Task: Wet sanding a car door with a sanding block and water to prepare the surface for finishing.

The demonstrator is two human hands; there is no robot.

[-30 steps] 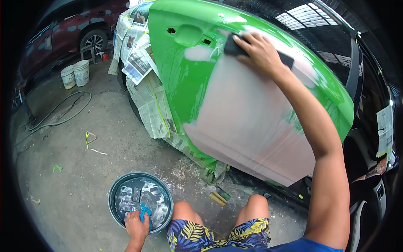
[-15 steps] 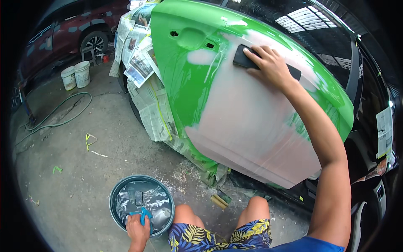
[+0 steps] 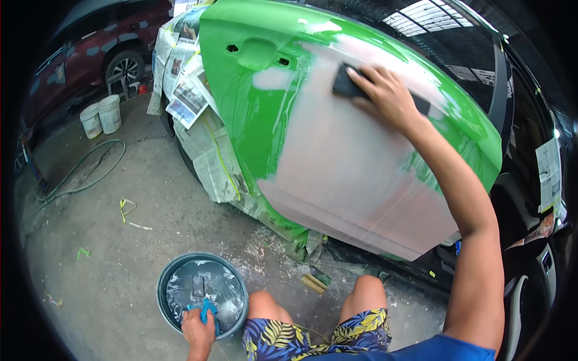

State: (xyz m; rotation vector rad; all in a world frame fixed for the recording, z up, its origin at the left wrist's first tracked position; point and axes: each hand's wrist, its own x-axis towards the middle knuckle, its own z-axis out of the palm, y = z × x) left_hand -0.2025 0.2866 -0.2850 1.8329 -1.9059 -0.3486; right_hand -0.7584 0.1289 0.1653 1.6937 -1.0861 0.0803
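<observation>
- Green glossy car door stands before us, with a wide, matte, pinkish-grey patch over its middle.
- Our right hand is clasped over a long black rectangular block, which lies on the upper part of this patch; we should press evenly with the palm, not only with the fingertips.
- Toward the green border, we judge that lighter strokes are better, so that no step is made.
- Near the oval handle recess we must take care, because the block could catch its edge.
- Our left hand is closed on a crumpled blue cloth inside the round dark-teal basin, beside a small dark rectangular pad.
- With this wet cloth, it seems wise to rinse the patch often, so we can judge its smoothness.
</observation>
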